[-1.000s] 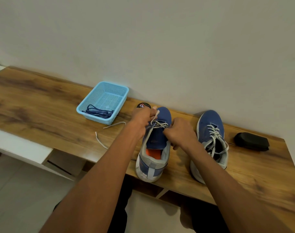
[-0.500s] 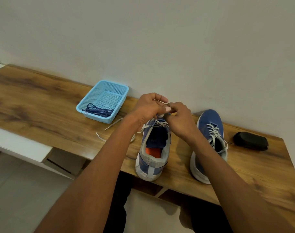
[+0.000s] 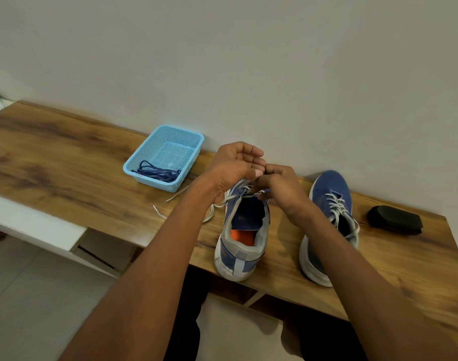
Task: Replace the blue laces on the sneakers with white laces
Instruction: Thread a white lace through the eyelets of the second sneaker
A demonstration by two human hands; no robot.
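Both hands meet above the left sneaker [image 3: 244,230] on the worktop [image 3: 66,178], left hand [image 3: 235,168] half-curled pinching the white lace [image 3: 233,198], right hand [image 3: 280,183] curled, gripping the same lace.

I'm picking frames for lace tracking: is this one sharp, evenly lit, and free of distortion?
Head view: soft, even light, no glare, only faint shadows beside the shoes. Wide-angle distortion bends the table edge and stretches the forearms. The hands and the white lace between them are slightly soft; the basket and blue laces read clearly.
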